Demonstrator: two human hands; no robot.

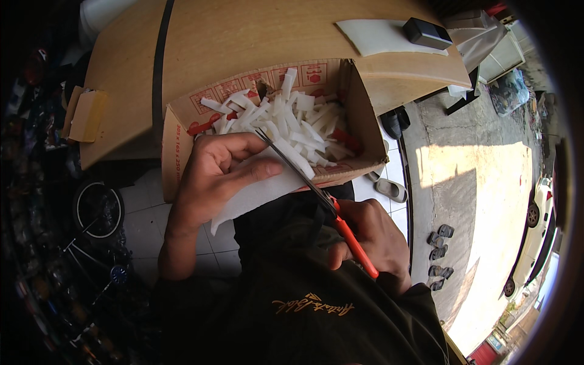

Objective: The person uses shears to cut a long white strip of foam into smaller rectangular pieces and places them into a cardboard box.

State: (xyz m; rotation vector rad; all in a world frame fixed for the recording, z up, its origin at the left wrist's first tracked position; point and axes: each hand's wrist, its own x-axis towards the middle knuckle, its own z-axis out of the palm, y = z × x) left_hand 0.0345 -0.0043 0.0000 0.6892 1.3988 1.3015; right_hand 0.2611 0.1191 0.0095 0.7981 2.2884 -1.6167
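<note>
Between thumb and fingers, my left hand (213,167) pinches a white foam sheet (258,190) just in front of the box. My right hand (374,234) is wrapped round the orange handles of a pair of scissors (356,248). The dark blades point up and left and lie along the sheet's upper right edge, close to my left fingertips. Behind both hands, a cardboard box (369,115) with red print stands open, filled with many cut white foam strips (286,118). A few red pieces (347,140) show among the strips.
A wooden table (243,36) spans the back, with a white sheet (371,38) and a dark box-shaped device (427,33) on it. A small yellow carton (89,115) sits at left, above a bicycle (97,210). Sandals (390,190) lie on the tiled floor at right.
</note>
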